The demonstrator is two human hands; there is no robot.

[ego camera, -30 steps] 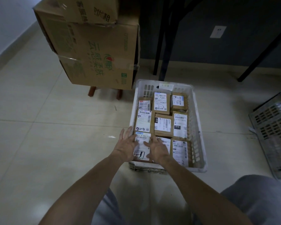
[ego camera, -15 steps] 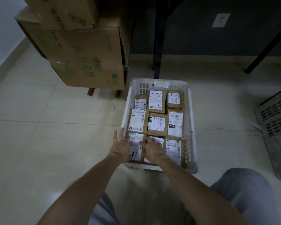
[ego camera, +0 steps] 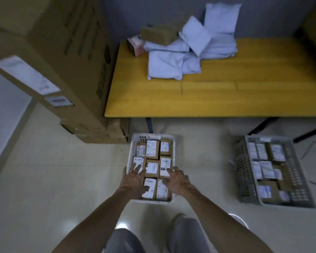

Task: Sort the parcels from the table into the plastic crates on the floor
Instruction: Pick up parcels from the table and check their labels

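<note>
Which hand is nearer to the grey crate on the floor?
Right. The right hand is over the white crate's right side, toward the grey crate; the left hand is over its left side, farther away.

Both arms reach forward, left hand (ego camera: 135,181) and right hand (ego camera: 177,180) with spread fingers.

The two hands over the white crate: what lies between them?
In the head view, brown labelled parcels lie between the left hand and the right hand, packed side by side in the white crate.
</note>
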